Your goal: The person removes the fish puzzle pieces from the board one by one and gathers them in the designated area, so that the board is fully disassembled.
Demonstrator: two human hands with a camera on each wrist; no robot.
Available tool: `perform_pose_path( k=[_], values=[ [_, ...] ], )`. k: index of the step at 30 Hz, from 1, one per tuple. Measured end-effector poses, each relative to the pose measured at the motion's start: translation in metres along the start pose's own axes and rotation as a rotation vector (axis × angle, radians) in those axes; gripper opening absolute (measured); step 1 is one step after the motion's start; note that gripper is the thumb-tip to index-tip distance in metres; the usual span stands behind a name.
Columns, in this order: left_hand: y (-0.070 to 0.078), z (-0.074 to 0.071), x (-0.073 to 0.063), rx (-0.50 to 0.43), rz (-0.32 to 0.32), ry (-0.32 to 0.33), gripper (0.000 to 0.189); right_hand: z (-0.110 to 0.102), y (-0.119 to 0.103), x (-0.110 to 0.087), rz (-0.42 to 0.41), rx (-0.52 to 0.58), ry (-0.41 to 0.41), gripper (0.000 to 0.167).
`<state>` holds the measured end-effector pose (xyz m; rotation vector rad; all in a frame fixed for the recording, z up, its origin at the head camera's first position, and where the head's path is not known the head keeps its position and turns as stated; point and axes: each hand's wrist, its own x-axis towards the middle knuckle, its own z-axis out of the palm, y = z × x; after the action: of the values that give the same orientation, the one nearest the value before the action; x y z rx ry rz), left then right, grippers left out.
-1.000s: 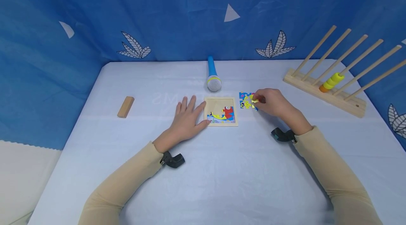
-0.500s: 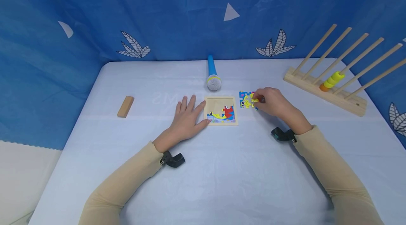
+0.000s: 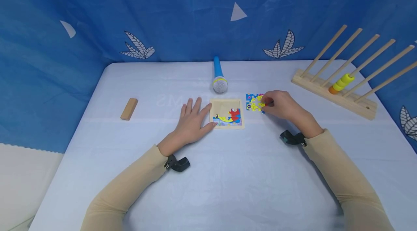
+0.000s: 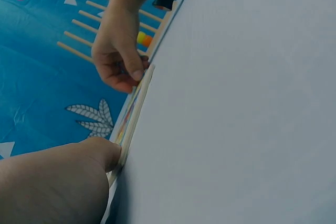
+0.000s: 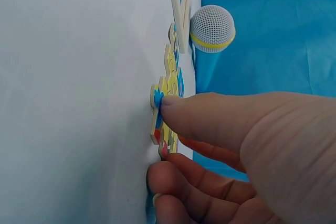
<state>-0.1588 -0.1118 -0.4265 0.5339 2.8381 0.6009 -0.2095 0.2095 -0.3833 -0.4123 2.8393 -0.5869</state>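
Observation:
My left hand (image 3: 190, 125) lies flat with its fingers spread, thumb and index finger touching the left edge of a wooden puzzle tray (image 3: 243, 118). Several joined jigsaw pieces (image 3: 229, 119) fill the tray's lower part, red, yellow and blue. Right of the tray, a cluster of loose puzzle pieces (image 3: 252, 105) lies on the table. My right hand (image 3: 281, 106) is at the cluster's right side, fingers curled, pinching a puzzle piece (image 5: 158, 98). In the right wrist view the thumb (image 5: 181, 114) is on that piece; the fingertips partly hide its far side.
A blue toy microphone (image 3: 219, 79) lies behind the tray. At the left is a wooden block (image 3: 129, 109). A wooden peg rack (image 3: 335, 95) with yellow and orange beads (image 3: 341, 84) stands at the back right, its pegs upright. A blue curtain (image 3: 195, 13) hangs behind the table.
My right hand has shifted very slightly to the right at the loose pieces. The left hand and the tray stay where they were.

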Motion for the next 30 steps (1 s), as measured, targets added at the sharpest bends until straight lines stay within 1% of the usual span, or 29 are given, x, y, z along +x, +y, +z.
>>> perform_pose_path(
  k=[12, 23, 30],
  values=[
    [-0.0002, -0.0004, 0.0005, 0.011, -0.001, 0.003, 0.075, -0.0001, -0.0002, 0.0013, 0.014, -0.012, -0.008, 0.026],
    [-0.0006, -0.0006, 0.0007, 0.001, 0.001, 0.003, 0.074, -0.0003, -0.0027, 0.0002, -0.006, -0.018, 0.023, 0.025],
    [-0.0006, -0.0005, 0.0004, 0.008, 0.001, 0.004, 0.075, -0.0017, -0.0026, 0.0003, -0.009, -0.018, 0.013, 0.025]
  ],
)
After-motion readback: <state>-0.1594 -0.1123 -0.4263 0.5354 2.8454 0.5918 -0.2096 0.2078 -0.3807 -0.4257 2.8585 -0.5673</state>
